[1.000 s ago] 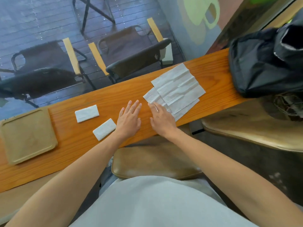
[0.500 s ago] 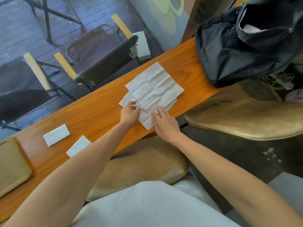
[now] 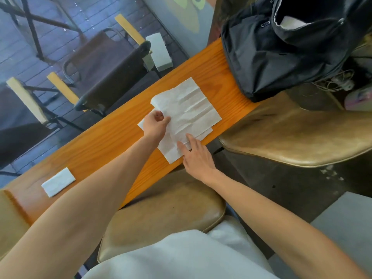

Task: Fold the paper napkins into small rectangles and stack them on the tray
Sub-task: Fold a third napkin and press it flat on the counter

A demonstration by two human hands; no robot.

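Left hand [image 3: 156,122] pinches the left edge of the top unfolded napkin [image 3: 189,106], thumb and fingers curled on the paper, edge lifted slightly off the pile. Right hand [image 3: 196,154] lies flat with fingers straight, fingertips pressing the near corner of the napkin pile [image 3: 171,151]; it grips nothing.

Pile sits on the wooden counter [image 3: 104,137], towards its right end, several creased white sheets fanned out and overlapping. Lower sheets stick out at the left and near sides of the top one.

One folded napkin [image 3: 58,181], a small white rectangle, lies flat on the counter well to the left, apart from the pile, partly bordered by the left forearm. Tray [image 3: 8,224] is just visible at the far left frame edge, tan; the folded napkin is on the counter beside it, not on it.

Black backpack [image 3: 281,47] rests at the right end of the counter, near the pile but not touching. Tan cushioned stool [image 3: 167,214] under the near counter edge, a second tan seat [image 3: 298,135] to the right. Dark folding chairs [image 3: 108,67] beyond the glass behind the counter.
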